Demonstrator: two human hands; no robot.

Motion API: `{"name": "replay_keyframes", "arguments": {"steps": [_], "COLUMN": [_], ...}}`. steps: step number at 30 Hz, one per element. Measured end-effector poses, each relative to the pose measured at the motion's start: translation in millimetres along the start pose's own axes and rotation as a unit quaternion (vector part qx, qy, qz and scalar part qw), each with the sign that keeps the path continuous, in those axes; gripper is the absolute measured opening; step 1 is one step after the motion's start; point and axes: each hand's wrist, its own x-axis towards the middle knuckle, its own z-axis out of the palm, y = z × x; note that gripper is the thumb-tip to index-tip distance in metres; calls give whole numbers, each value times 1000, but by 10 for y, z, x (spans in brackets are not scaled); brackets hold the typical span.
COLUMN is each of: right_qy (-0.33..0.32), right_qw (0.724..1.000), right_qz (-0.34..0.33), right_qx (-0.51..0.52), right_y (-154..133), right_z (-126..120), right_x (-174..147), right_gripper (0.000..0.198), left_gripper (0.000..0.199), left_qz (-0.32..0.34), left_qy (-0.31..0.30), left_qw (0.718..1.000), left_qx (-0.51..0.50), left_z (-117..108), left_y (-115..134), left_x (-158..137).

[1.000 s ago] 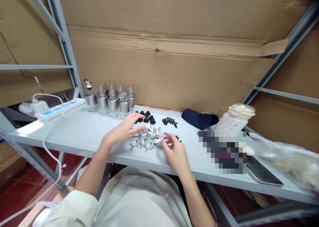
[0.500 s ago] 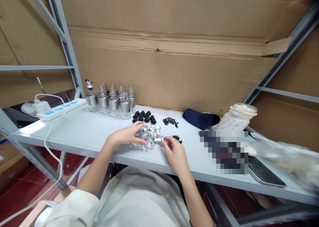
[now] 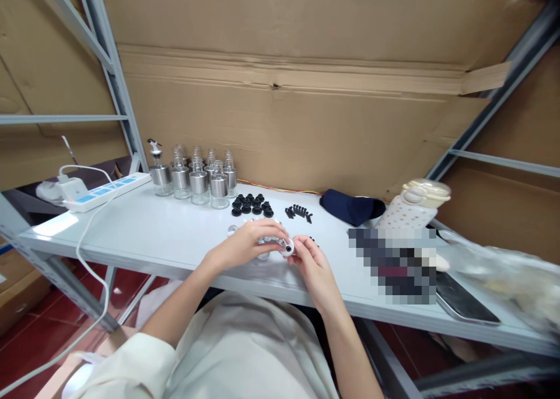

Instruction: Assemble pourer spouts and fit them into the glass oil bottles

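Observation:
Between my two hands is a silver pourer spout point(image 3: 287, 247), its round base turned toward me with a dark hole in the middle. My left hand point(image 3: 251, 241) has its fingers closed on the spout's narrow part. The fingertips of my right hand point(image 3: 310, 258) pinch the edge of its base. Beneath and behind my left hand lies a pile of similar silver spouts point(image 3: 233, 230), mostly hidden by the hand. Just beyond are several black ribbed stoppers point(image 3: 251, 204) in rows. Small black pieces point(image 3: 300, 212) lie to the right of them.
Glass bottles with steel bands point(image 3: 199, 183) stand at the back left, one fitted with a spout. A white power strip point(image 3: 107, 192) lies at far left. On the right are a navy visor point(image 3: 350, 207), a dotted bottle point(image 3: 409, 206), a phone point(image 3: 466, 298) and a plastic bag point(image 3: 507, 276).
My left hand has moved right, off the pile's left side, to meet my right hand. The spout held in the right fingers is now turned base toward me and held by both hands.

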Motion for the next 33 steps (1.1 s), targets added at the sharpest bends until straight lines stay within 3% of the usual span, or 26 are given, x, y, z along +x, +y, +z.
{"name": "replay_keyframes", "arguments": {"steps": [5,9,12,21,25,33], "right_qy": [32,9,-2,-14,7,59], "right_qw": [989,950,922,874,851,854], "right_qz": [-112,-229,-270,-343,-367,-356], "right_qx": [-96,-214,-277,-345,-375,-375], "right_y": [-50,-72,-64,-108,-93,-10], "right_z": [19,-6,-24,-121,-116,-75], "right_x": [-68,-100,-87,-56,-68,-88], "right_gripper": [27,16,16,23,31,35], "left_gripper": [16,18,17,15,14,18], "left_qz": [-44,-74,-75,-67,-35,21], "left_qy": [-24,-69,-74,-63,-63,-25], "left_qw": [999,995,994,995,994,978], "left_qx": [6,16,20,37,77,206], "left_z": [-19,-31,-12,3,-8,47], "left_y": [93,142,164,218,205,185], "left_x": [-17,-32,-30,-21,-22,-3]}}
